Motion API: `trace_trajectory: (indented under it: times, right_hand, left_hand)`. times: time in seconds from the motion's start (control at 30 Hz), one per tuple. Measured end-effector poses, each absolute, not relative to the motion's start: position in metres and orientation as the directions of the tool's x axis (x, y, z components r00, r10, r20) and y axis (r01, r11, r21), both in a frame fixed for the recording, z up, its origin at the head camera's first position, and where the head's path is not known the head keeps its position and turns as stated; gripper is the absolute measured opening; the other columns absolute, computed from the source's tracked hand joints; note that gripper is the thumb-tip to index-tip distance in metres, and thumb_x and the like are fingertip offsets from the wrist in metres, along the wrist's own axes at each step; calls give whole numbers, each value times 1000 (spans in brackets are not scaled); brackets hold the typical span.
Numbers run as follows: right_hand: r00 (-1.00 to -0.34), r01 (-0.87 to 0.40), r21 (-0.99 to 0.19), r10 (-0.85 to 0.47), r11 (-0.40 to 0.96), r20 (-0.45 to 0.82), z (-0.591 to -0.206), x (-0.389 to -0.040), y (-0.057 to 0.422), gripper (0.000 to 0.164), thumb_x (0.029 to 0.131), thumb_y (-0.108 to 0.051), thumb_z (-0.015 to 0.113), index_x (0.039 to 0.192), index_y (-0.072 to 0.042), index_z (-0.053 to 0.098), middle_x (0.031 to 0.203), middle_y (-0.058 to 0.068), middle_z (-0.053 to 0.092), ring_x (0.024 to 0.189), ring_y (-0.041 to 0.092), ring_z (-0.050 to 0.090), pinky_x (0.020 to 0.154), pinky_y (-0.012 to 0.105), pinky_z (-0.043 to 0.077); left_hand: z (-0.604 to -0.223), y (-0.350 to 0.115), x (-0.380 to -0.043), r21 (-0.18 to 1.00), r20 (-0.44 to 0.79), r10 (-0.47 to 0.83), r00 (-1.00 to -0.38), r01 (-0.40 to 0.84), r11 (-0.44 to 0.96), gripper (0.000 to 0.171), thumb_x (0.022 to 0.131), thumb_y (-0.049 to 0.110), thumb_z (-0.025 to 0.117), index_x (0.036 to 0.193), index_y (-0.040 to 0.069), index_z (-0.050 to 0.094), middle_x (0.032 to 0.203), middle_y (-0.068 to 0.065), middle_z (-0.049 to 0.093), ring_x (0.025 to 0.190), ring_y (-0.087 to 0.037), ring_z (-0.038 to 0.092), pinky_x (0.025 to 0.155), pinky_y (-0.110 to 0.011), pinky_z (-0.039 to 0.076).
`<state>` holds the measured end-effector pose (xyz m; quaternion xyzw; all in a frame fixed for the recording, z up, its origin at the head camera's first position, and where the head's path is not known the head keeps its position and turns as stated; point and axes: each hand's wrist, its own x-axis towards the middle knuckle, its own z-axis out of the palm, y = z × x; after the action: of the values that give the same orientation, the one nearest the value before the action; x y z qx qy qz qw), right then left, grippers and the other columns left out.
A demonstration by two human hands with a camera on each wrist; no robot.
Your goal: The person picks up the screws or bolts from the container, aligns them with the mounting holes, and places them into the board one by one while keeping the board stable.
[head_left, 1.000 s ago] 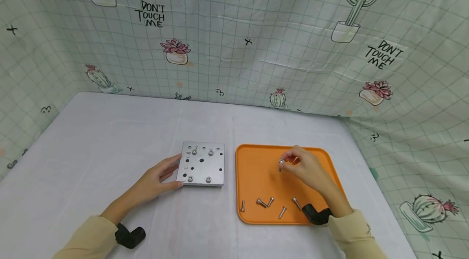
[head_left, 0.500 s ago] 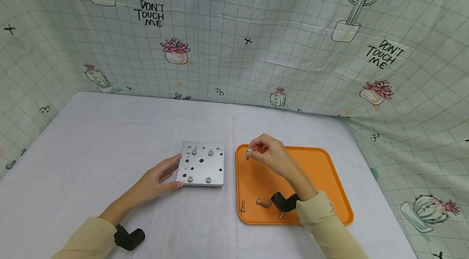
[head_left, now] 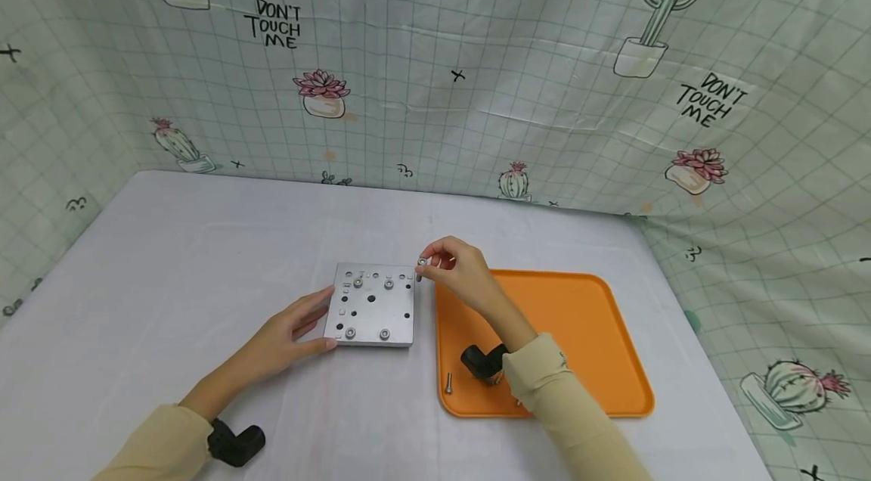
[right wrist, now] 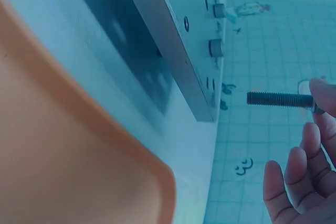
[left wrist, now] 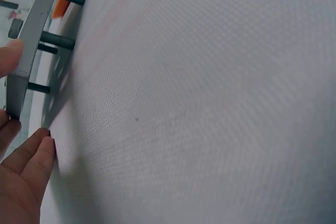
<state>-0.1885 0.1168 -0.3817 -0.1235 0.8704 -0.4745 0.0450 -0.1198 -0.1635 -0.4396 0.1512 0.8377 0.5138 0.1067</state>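
A square silver metal plate (head_left: 382,316) with many holes lies left of the tray, and several socket-head bolts stand in it. Their threaded shanks (left wrist: 58,40) poke out below the plate in the left wrist view, above the white cloth. My left hand (head_left: 289,341) holds the plate by its left side, thumb at the near corner and fingers farther back. Between thumb and fingertips my right hand (head_left: 463,274) pinches the head of another bolt (right wrist: 279,99). This bolt is beside the plate's far right corner, its thread pointing down in the head view.
An orange tray (head_left: 565,345) lies right of the plate. A loose bolt (head_left: 448,383) rests at its left side; the right wrist and sleeve hide others. Black wrist mounts (head_left: 234,443) stick out from both wrists. A printed curtain (head_left: 435,125) hangs behind the table.
My right hand has carried the bolt leftward from over the tray to the plate's far right corner. The left hand and plate have stayed in place.
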Motion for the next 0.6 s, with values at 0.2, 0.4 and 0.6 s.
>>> trace_trajectory:
  times: [0.2,0.4,0.6]
  right_hand:
    - [-963,-194,-837,-262,512,62,-390,-195,100,17,80,-15,72,93,-7,64,79,2,53,71,14,45,56,18,37]
    - [-967,-195,-834,-244,516,74,-397,-199,94,15,80,-15,72,92,-8,65,78,1,52,70,14,45,54,17,36]
    - [-967,-205,-828,-242,522,87,-402,-201,94,16,81,-16,72,94,-8,65,79,2,52,71,14,45,54,17,36]
  left_hand:
    - [-439,-163,-120,883,-21,354,-935,148,444,78,80,19,73,144,2,31,147,-22,32,133,-39,36,106,-39,37]
    - [-442,-162,-121,890,-29,357,-934,139,435,79,79,18,74,144,2,31,148,-21,31,133,-39,36,106,-39,37]
    - [-443,-162,-121,886,-26,355,-934,143,441,80,79,20,74,144,2,31,148,-21,31,133,-39,36,106,-38,37]
